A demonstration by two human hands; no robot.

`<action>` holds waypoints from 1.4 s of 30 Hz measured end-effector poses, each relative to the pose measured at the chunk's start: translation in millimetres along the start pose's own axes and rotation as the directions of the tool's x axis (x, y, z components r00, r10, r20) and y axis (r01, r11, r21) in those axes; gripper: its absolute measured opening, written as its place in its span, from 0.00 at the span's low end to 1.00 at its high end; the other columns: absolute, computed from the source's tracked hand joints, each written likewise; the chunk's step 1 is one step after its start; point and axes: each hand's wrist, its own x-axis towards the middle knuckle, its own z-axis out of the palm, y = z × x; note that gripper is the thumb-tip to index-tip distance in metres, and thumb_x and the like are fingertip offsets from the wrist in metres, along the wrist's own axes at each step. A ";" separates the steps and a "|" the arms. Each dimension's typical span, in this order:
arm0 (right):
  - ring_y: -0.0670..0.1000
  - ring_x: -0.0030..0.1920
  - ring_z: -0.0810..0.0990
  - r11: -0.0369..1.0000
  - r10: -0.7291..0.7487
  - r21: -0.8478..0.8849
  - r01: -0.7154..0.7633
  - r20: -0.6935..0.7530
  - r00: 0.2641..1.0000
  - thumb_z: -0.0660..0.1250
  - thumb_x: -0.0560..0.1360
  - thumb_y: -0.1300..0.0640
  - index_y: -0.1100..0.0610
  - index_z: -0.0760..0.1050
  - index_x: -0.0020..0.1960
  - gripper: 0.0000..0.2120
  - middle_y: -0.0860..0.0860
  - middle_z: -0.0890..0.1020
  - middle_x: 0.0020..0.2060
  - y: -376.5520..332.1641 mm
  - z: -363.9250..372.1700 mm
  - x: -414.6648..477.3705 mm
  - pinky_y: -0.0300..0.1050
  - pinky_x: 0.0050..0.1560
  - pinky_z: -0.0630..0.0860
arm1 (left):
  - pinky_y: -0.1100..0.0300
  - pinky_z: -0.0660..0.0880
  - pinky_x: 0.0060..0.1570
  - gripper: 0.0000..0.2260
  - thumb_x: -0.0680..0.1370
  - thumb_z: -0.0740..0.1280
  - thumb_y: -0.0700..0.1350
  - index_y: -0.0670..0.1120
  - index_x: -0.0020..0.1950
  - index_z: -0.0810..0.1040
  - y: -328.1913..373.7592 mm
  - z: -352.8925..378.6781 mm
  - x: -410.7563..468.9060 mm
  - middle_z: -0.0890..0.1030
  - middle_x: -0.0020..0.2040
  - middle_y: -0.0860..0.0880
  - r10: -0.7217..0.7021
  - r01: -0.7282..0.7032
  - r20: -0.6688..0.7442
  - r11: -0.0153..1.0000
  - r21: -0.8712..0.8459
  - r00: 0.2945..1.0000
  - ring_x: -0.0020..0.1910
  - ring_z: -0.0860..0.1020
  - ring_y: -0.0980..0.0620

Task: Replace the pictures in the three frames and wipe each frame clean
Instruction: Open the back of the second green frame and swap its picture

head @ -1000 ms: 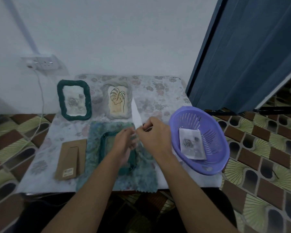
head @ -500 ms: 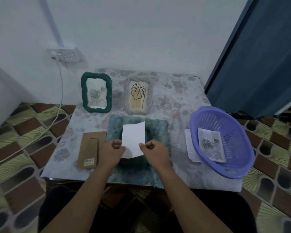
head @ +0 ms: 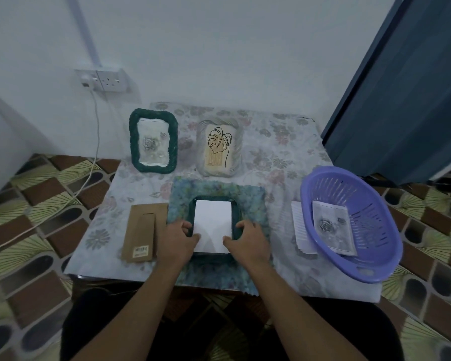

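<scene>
A dark green frame (head: 235,213) lies face down on a mottled blue-green cloth (head: 250,196) at the table's near middle. A white picture (head: 213,222), blank back up, lies in its opening. My left hand (head: 176,241) holds the frame's left side with the thumb on the paper's lower left corner. My right hand (head: 248,241) holds the right side, thumb on the lower right corner. A green frame with a rose picture (head: 153,142) and a pale frame with a leaf drawing (head: 219,148) stand at the back.
A brown cardboard frame back (head: 144,231) lies left of the cloth. A purple basket (head: 370,256) at the right holds a rose picture (head: 332,227); white sheets (head: 298,227) lie beside it. A wall socket (head: 102,80) with cable is at the back left.
The white picture went from held upright in both hands to lying flat in the face-down frame. Both hands came down onto the frame's sides.
</scene>
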 end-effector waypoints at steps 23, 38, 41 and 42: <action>0.56 0.63 0.73 0.999 0.016 0.037 -0.017 0.021 1.000 0.68 0.74 0.47 0.49 0.71 0.68 0.24 0.53 0.71 0.64 0.1 8.0 2.1 0.51 0.59 0.75 | 0.58 0.76 0.47 0.16 0.74 0.74 0.47 0.44 0.59 0.82 -1.9 1.9 -0.8 0.78 0.43 0.50 0.022 -0.025 0.046 0.997 0.072 0.999 0.43 0.75 0.52; 0.54 0.60 0.74 0.994 0.001 0.105 0.000 -0.011 1.000 0.68 0.73 0.45 0.50 0.71 0.67 0.24 0.51 0.72 0.61 -8.1 3.6 -0.8 0.49 0.59 0.74 | 0.63 0.70 0.43 0.14 0.75 0.73 0.44 0.41 0.59 0.82 3.6 -2.8 -3.0 0.83 0.52 0.44 0.014 -0.015 0.035 1.000 0.023 0.999 0.45 0.75 0.54; 0.51 0.54 0.75 0.979 -0.088 0.180 0.093 -0.038 0.995 0.69 0.74 0.48 0.49 0.73 0.64 0.20 0.48 0.73 0.54 -19.7 5.3 -2.5 0.50 0.58 0.74 | 0.67 0.66 0.38 0.14 0.76 0.73 0.44 0.41 0.59 0.82 5.1 -10.0 -1.9 0.83 0.52 0.44 0.023 -0.023 0.020 1.000 0.007 1.000 0.45 0.75 0.55; 0.50 0.51 0.75 0.970 -0.125 0.205 0.130 -0.038 0.991 0.69 0.74 0.49 0.49 0.74 0.62 0.18 0.47 0.72 0.51 -25.0 5.9 -3.5 0.48 0.55 0.74 | 0.67 0.67 0.39 0.14 0.75 0.73 0.44 0.41 0.59 0.82 4.1 -12.5 -0.1 0.83 0.52 0.44 0.024 -0.024 0.016 1.000 -0.003 1.000 0.44 0.75 0.55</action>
